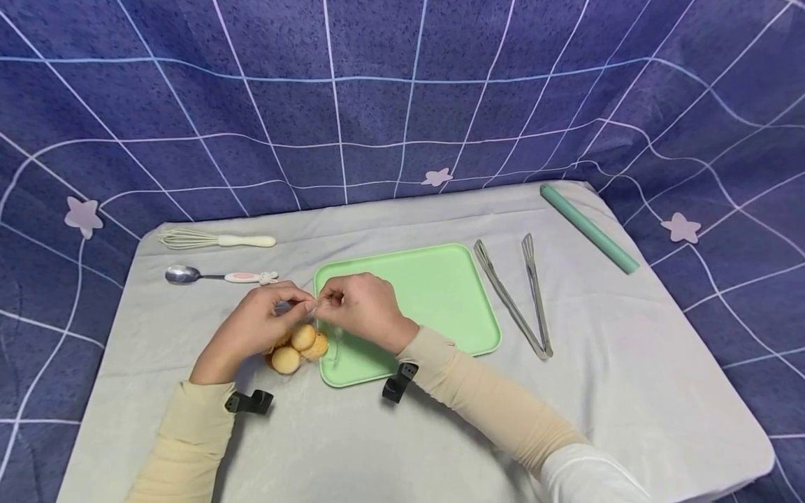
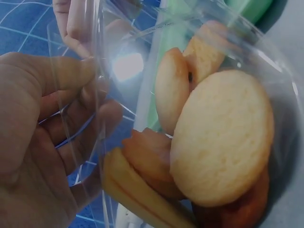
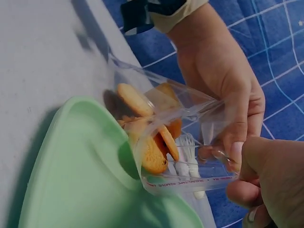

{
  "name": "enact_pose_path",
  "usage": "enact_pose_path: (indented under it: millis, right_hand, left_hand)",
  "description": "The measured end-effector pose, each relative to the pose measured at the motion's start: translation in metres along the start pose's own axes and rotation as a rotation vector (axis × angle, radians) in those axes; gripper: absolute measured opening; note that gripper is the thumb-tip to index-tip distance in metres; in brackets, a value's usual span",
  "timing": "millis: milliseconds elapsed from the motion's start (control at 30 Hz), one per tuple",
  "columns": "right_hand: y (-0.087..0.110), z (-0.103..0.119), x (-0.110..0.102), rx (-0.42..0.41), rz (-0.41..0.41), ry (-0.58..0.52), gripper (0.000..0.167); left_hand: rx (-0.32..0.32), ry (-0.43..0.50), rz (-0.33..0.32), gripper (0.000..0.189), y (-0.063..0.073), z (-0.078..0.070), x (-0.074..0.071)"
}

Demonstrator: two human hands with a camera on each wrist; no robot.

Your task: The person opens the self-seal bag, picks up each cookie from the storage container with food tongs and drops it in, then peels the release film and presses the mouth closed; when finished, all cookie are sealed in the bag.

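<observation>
A clear plastic bag (image 3: 190,184) with several round golden cookies (image 1: 286,360) inside hangs between the two hands. A printed sealing strip runs along its edge in the right wrist view. My left hand (image 1: 254,325) pinches the bag's top edge between thumb and fingertips. Close against it, my right hand (image 1: 367,307) pinches the same edge with thumb and index finger. The fingertips of both hands nearly meet over the left rim of a light green tray (image 1: 434,293). In the left wrist view the cookies (image 2: 223,137) show large through the film.
A cream whisk (image 1: 245,240) and a spoon (image 1: 235,277) with a pink and white handle lie at the back left. Metal tongs (image 1: 512,300) lie spread right of the tray. A green rolled item (image 1: 588,227) rests at the far right of the cloth-covered table (image 1: 629,391).
</observation>
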State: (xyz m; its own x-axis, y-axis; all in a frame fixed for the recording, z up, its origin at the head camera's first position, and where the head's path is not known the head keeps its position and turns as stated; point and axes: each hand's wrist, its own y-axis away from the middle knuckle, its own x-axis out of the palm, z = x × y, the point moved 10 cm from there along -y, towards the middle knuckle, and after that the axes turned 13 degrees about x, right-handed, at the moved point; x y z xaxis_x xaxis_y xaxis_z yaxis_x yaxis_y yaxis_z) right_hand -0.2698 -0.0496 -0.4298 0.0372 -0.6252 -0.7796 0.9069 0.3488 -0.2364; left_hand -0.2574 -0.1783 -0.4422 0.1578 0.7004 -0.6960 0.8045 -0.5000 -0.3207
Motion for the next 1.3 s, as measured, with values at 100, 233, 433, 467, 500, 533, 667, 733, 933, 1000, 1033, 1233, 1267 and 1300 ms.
enact_pose_path:
  millis: [100,233,433,467,500,533,667,733,933,1000,1033,1233,1267,1300]
  right_hand:
    - [0.0,-0.003,0.001,0.011,0.023,-0.034,0.009]
    - [0.001,-0.006,-0.003,0.025,0.03,-0.048,0.01]
    - [0.0,-0.01,-0.009,0.041,0.038,-0.055,0.011]
    - [-0.001,-0.014,-0.009,0.056,0.044,-0.059,0.01]
    - [-0.002,-0.019,-0.009,0.074,0.052,-0.064,0.009]
    - [-0.002,-0.025,-0.01,0.093,0.063,-0.066,0.008]
    - [0.002,-0.051,-0.022,0.157,0.094,-0.078,0.008]
    - [0.008,-0.061,-0.032,0.163,0.109,-0.069,0.009]
    - [0.046,-0.082,-0.065,0.137,0.178,-0.049,0.012]
    - [0.064,-0.086,-0.075,0.121,0.212,-0.057,0.013]
    - [0.074,-0.088,-0.079,0.117,0.228,-0.061,0.014]
    - [0.13,-0.109,-0.106,0.194,0.263,-0.192,0.021]
    - [0.136,-0.116,-0.112,0.214,0.248,-0.223,0.022]
    - [0.142,-0.123,-0.119,0.237,0.23,-0.251,0.024]
  left_hand:
    - [0.009,0.011,0.008,0.011,-0.001,-0.001,0.001]
    - [0.002,0.014,0.019,0.01,-0.001,0.0,0.003]
    - [-0.02,0.024,0.012,0.012,0.001,-0.001,-0.001]
    - [-0.024,0.026,0.011,0.013,0.002,-0.001,-0.002]
    - [-0.028,0.025,0.009,0.013,0.004,0.0,-0.003]
    - [-0.034,0.022,0.01,0.014,0.005,0.001,-0.003]
    - [-0.071,0.022,-0.004,0.017,0.013,0.008,-0.007]
    - [-0.081,0.027,-0.01,0.02,0.015,0.01,-0.009]
    - [-0.075,0.068,-0.061,0.021,0.015,0.017,-0.013]
    - [-0.078,0.072,-0.079,0.021,0.014,0.02,-0.015]
    - [-0.081,0.073,-0.086,0.021,0.014,0.022,-0.016]
    - [-0.087,0.066,-0.109,0.019,0.009,0.026,-0.016]
    - [-0.089,0.065,-0.111,0.019,0.008,0.026,-0.016]
    - [-0.092,0.065,-0.112,0.019,0.008,0.026,-0.016]
